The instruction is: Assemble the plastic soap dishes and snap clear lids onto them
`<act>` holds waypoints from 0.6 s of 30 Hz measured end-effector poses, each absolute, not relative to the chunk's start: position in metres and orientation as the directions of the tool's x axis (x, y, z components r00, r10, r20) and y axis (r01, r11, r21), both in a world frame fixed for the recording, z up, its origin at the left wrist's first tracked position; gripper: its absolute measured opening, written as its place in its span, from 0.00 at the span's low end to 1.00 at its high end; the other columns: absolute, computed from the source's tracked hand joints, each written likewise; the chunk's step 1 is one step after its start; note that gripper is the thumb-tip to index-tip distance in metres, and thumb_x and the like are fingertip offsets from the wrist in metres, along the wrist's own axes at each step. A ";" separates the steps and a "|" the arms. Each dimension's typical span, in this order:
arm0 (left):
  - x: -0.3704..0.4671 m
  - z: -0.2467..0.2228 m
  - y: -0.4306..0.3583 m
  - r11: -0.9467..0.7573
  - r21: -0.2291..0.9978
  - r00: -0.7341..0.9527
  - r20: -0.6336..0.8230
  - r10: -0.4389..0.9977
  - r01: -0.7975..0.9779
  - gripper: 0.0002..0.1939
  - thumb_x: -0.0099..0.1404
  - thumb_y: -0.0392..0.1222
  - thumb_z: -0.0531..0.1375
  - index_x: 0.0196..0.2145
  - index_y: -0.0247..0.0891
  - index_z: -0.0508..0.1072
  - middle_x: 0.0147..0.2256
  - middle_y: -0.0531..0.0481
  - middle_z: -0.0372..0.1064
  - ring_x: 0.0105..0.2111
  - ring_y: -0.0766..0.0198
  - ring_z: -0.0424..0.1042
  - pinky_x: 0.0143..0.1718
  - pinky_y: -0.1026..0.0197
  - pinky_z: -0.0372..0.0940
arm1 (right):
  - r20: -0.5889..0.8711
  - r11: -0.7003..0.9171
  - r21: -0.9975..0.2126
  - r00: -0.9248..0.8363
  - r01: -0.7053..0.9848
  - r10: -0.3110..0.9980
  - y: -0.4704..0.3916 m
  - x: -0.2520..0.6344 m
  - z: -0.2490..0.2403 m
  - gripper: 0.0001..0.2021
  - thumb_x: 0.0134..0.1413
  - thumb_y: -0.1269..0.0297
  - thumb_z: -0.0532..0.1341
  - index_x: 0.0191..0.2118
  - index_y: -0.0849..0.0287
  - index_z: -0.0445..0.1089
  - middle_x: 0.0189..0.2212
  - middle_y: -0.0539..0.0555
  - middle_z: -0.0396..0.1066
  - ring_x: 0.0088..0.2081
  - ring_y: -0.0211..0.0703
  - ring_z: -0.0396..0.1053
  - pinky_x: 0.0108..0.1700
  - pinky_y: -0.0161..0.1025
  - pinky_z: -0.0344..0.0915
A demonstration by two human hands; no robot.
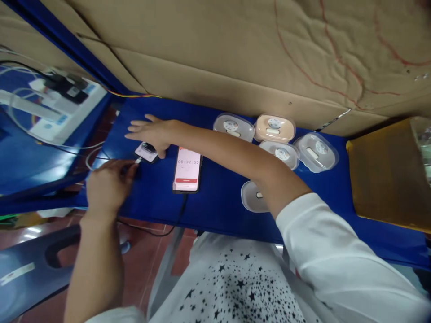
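The left hand point(108, 183) pinched a cable plug point(138, 160), likely to charge the smartphone point(147, 155) at two o'clock; the right hand point(155, 133) splayed open, perhaps steadying it.

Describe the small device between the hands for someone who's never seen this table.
On the blue table, go to the end by the white power strip. Between the left hand and right hand lies a small device with a lit screen. Unlike the bigger-looking phone showing 00:32:55, it has a white plug at its edge, pinched by the left hand.
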State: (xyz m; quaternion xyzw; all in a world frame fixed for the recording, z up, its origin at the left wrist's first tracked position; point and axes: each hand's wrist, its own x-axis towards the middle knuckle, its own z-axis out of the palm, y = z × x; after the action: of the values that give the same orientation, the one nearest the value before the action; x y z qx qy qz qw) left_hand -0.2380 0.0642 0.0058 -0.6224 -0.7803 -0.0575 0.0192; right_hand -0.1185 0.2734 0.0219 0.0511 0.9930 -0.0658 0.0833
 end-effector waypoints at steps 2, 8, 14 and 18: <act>-0.243 0.003 0.063 0.207 0.089 -0.217 0.127 0.968 0.974 0.28 0.78 0.56 0.51 0.51 0.32 0.83 0.47 0.34 0.82 0.44 0.45 0.79 0.45 0.52 0.68 | -0.265 0.987 -0.127 -0.963 0.094 0.058 0.274 -0.141 0.016 0.44 0.55 0.57 0.75 0.72 0.71 0.62 0.74 0.67 0.62 0.73 0.67 0.60 0.74 0.64 0.55; -0.252 -0.005 0.062 0.178 0.158 -0.205 0.180 0.962 0.971 0.26 0.78 0.56 0.54 0.50 0.33 0.84 0.44 0.37 0.82 0.41 0.50 0.78 0.45 0.55 0.68 | -0.112 0.976 -0.215 -0.994 0.017 -0.007 0.284 -0.134 0.003 0.30 0.63 0.44 0.65 0.54 0.70 0.77 0.61 0.48 0.76 0.58 0.46 0.76 0.59 0.36 0.70; -0.253 -0.012 0.064 0.176 0.250 -0.236 0.234 0.943 0.952 0.25 0.78 0.58 0.57 0.48 0.34 0.84 0.44 0.39 0.83 0.42 0.51 0.79 0.47 0.56 0.69 | -0.220 0.966 -0.244 -0.975 0.081 0.026 0.278 -0.114 0.026 0.25 0.63 0.53 0.71 0.58 0.66 0.74 0.67 0.53 0.68 0.63 0.50 0.72 0.65 0.43 0.68; -0.255 -0.017 0.067 0.148 0.307 -0.232 0.256 0.938 0.940 0.25 0.77 0.58 0.58 0.48 0.34 0.84 0.45 0.38 0.83 0.42 0.51 0.79 0.49 0.53 0.70 | -0.243 0.958 -0.275 -0.970 0.085 0.016 0.276 -0.111 0.027 0.31 0.59 0.64 0.76 0.64 0.62 0.69 0.69 0.60 0.64 0.62 0.55 0.73 0.65 0.46 0.71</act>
State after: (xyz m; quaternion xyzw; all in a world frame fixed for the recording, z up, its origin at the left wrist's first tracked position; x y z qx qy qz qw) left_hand -0.2549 0.0668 -0.0173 -0.6198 -0.7577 -0.2042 0.0021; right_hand -0.1109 0.2756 0.0275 0.0257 0.9821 -0.1429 0.1200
